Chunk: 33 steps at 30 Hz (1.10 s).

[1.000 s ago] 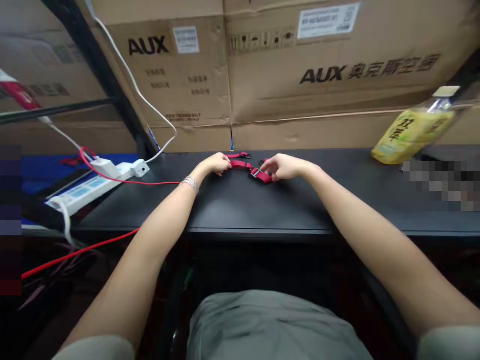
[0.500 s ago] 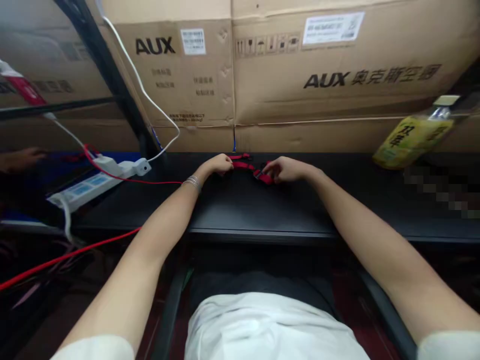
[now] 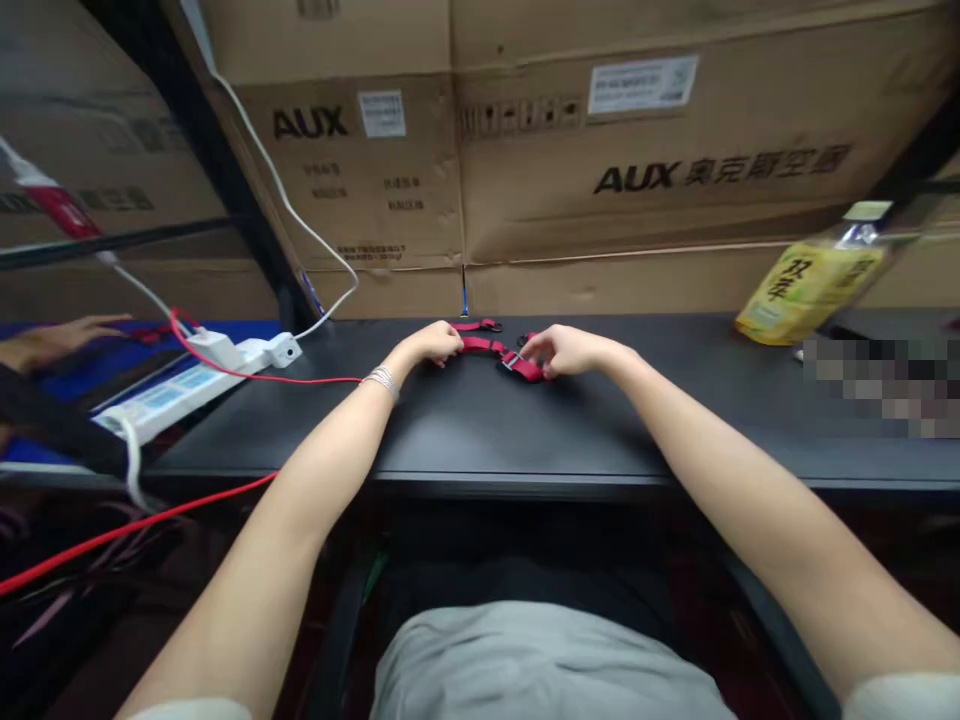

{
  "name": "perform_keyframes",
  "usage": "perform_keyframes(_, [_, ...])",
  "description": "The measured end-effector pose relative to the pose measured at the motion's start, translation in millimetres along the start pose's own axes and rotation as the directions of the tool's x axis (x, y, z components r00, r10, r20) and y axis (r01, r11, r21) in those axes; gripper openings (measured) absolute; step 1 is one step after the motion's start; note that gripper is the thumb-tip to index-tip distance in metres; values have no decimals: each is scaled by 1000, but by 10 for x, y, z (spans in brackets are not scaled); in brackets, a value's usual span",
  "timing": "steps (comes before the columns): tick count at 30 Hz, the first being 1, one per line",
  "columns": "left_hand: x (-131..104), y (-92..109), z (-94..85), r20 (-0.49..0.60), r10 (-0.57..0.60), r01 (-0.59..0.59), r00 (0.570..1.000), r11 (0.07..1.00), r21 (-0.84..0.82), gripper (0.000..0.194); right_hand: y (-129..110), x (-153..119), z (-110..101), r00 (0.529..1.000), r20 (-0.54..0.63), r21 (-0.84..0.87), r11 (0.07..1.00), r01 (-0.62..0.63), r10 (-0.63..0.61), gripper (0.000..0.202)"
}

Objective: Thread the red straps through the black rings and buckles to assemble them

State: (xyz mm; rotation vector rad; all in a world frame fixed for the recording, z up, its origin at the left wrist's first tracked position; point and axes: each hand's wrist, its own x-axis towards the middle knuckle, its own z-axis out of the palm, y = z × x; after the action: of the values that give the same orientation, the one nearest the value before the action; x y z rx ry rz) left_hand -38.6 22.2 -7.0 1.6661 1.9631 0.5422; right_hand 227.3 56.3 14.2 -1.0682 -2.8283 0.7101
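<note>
A narrow red woven strap with a small metal buckle [image 3: 501, 352] lies on the far part of the flat black bench [image 3: 525, 420], just before the stacked brown cardboard cartons [image 3: 637, 170]. The left hand [image 3: 433, 342] pinches one end of the webbing with curled fingers; the right hand [image 3: 564, 350] closes on the other end at the buckle [image 3: 512, 360], fingertips together. The strap appears light, limp and soft, likely to sag or twist between holds, so it would handle best gripped near both ends and kept taut; the buckle, seemingly the only stiff part, offers the firmest purchase. A thinner red loop [image 3: 480, 325] lies just behind. Well apart to the left rest a white power strip [image 3: 180, 385] and a red cable [image 3: 300, 378]; far right, a tilted yellow-labelled drink bottle [image 3: 806, 285]. Another person's hand [image 3: 52, 340] shows at the left edge.
</note>
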Motion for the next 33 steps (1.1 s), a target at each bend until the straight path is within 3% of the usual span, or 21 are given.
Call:
perform_keyframes(6, [-48,-9,-16,27,105,-104,994,993,-59,19,54,33,10,1000,22,-44,999,-6,7,50])
perform_keyframes(22, [-80,60,-34,25,34,-33,999,998,-54,18,-45,-71,-58,989,-36,-198,969,-148,144,36])
perform_keyframes(33, [-105,28,-40,39,118,-118,992,993,-5,6,-77,-66,-54,986,-42,-222,960,-168,163,36])
